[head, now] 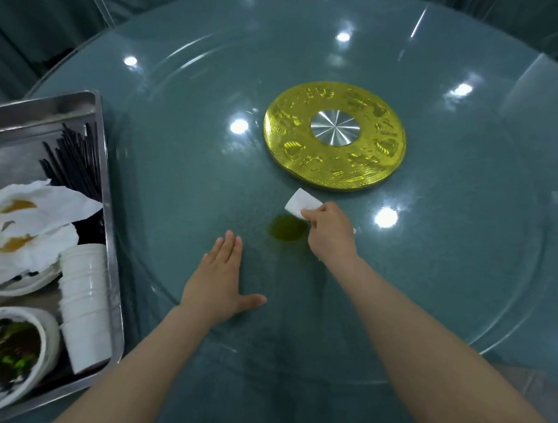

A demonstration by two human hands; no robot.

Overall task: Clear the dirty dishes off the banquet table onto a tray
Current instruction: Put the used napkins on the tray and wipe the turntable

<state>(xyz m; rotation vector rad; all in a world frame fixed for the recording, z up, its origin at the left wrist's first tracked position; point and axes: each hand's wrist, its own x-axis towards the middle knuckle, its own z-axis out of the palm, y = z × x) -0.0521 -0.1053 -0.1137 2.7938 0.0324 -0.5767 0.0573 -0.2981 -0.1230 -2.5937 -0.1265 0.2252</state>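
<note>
A steel tray [96, 108] stands at the left edge of the round table. It holds black chopsticks [73, 159], crumpled stained napkins [29, 219], a stack of white cups [84, 300] lying on its side, and a white bowl [8, 348] with dark green leftovers. My right hand [330, 229] pinches a folded white napkin [301, 204] just above a green stain [288, 228] on the glass. Left of the stain, my left hand [221, 281] rests flat on the glass with its fingers straight.
A gold disc with a silver hub [334, 136] sits at the centre of the glass turntable [432, 253]. Chair backs in teal covers ring the far side of the table. Ceiling lights reflect off the glass.
</note>
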